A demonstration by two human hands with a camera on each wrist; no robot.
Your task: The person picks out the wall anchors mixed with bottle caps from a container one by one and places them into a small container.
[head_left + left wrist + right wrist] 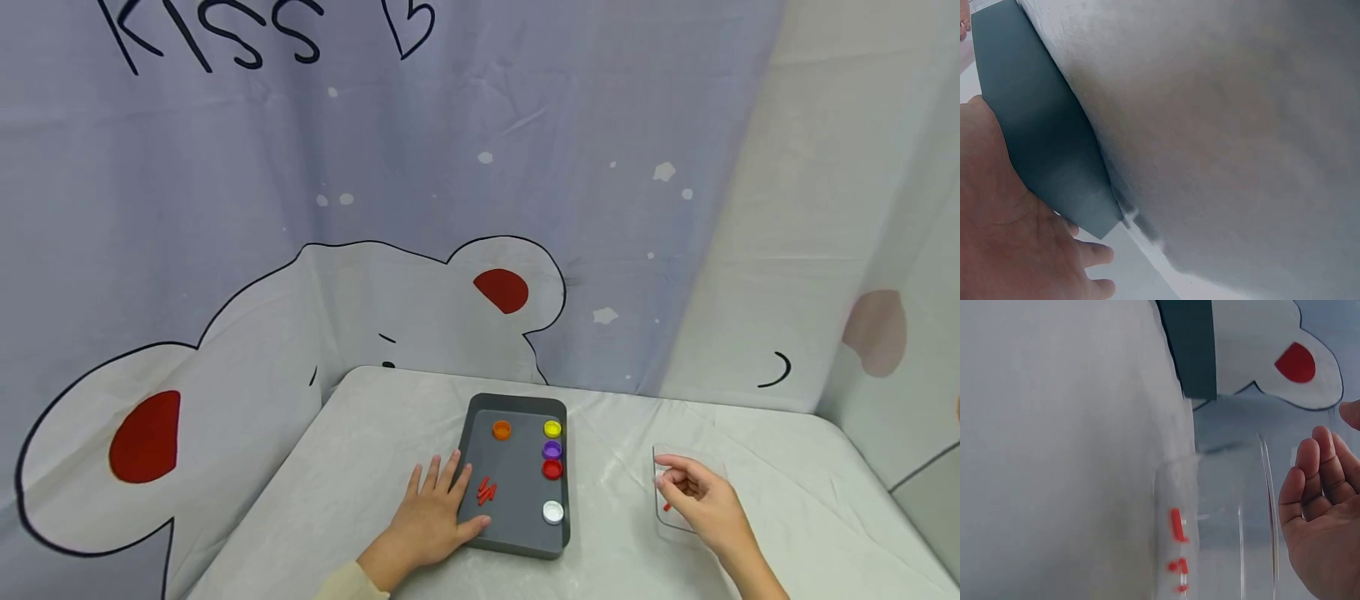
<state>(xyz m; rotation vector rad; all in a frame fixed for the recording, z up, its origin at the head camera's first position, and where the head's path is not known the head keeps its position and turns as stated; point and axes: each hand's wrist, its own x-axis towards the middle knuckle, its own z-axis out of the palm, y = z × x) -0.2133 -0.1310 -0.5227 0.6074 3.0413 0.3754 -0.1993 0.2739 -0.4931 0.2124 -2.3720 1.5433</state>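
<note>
My left hand [431, 517] lies with spread fingers over the left edge of a grey tray [517, 542]. In the left wrist view its palm is against the tray's side wall [1047, 125]. Several short red sticks [486, 492] lie in the tray near my fingertips. Over a clear plastic box [675, 526] at the right hovers my right hand [705, 500], thumb and index finger apart, the other fingers loosely bent. Nothing shows between them. The right wrist view has several red pieces [1177, 525] low in the box, beside my fingers [1308, 456].
Inside the tray, a yellow cup [552, 428], a purple cup [552, 450], a red cup [552, 470] and a white cup [552, 512] line the right side. An orange cup [502, 430] stands upper left. White cloth [611, 467] covers the table; a printed curtain [420, 150] hangs behind.
</note>
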